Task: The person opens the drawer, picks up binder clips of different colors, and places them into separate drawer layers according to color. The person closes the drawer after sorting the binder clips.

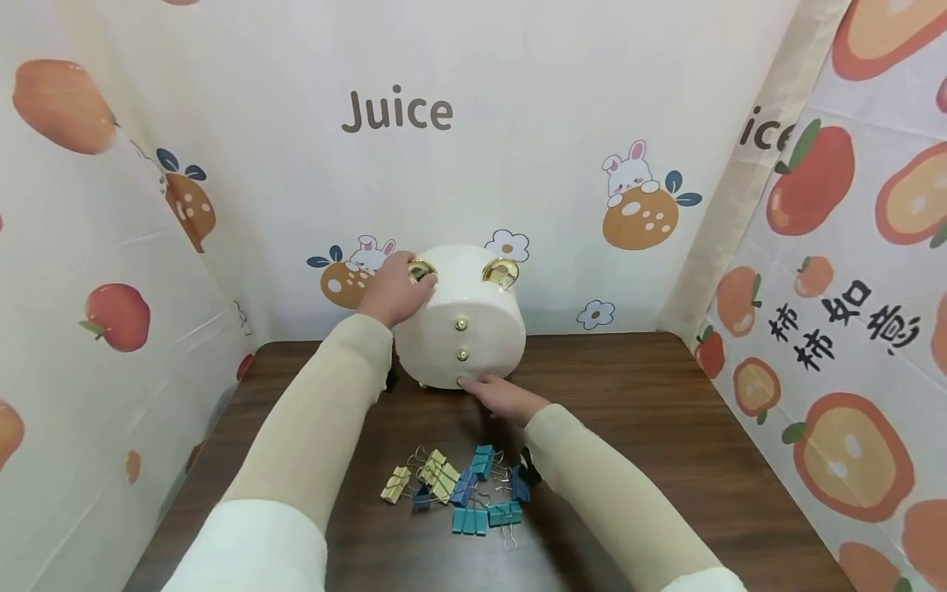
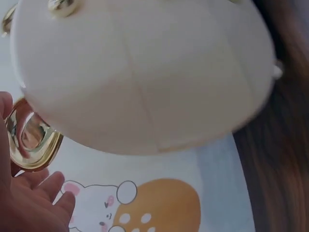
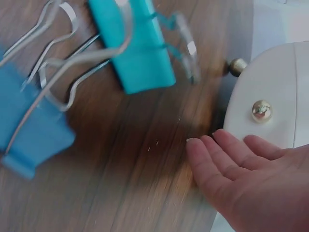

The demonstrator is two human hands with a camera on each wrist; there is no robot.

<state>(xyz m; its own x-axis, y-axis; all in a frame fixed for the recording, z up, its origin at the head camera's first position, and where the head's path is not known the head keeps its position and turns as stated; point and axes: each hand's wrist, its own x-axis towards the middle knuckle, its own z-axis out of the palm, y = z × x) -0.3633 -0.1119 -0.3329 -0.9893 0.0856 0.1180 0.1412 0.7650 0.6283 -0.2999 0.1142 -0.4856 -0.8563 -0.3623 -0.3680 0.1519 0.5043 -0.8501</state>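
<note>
Gripping the white box's gold ear with the left hand; right hand, fingers extended, at its lower front edge. Box sits at back of brown table, behind binder clips.

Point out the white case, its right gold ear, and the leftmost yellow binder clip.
white case (image 1: pixel 477 333), head view: front face
right gold ear (image 1: pixel 501 272), head view: middle of its shiny surface
leftmost yellow binder clip (image 1: pixel 395 485), head view: yellow body
</note>
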